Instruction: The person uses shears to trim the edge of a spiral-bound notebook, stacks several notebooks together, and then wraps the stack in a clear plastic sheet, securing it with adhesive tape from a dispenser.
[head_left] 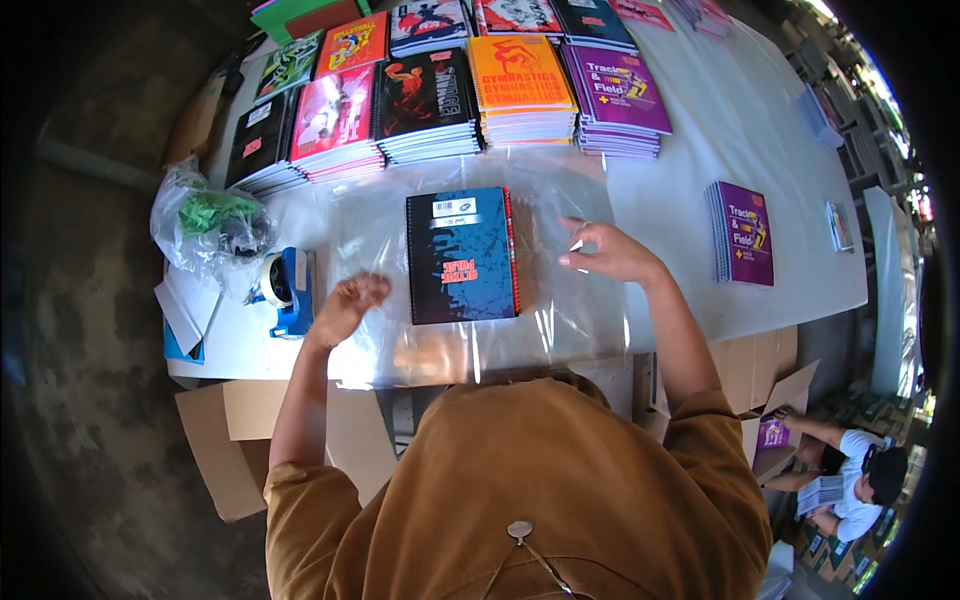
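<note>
A stack of spiral notebooks (460, 265) with a dark blue cover lies on a clear plastic sheet (585, 310) in front of me. My left hand (352, 308) is beside its left edge, over the plastic, fingers curled in and slightly blurred; whatever they may hold is hidden. To the right of the stack, my right hand (612, 252) hovers above the sheet with thumb and fingers apart. A small white spot shows near its fingertips, too small to name. Close by my left hand stands a blue tape dispenser (293, 300) with a roll of tape.
Stacked notebooks (430, 95) in several colours line the table's far side. A purple stack (742, 235) sits at the right, a clear plastic bag (205, 215) at the left. Cardboard boxes (235, 460) stand below the near edge. Another person (865, 480) handles notebooks at lower right.
</note>
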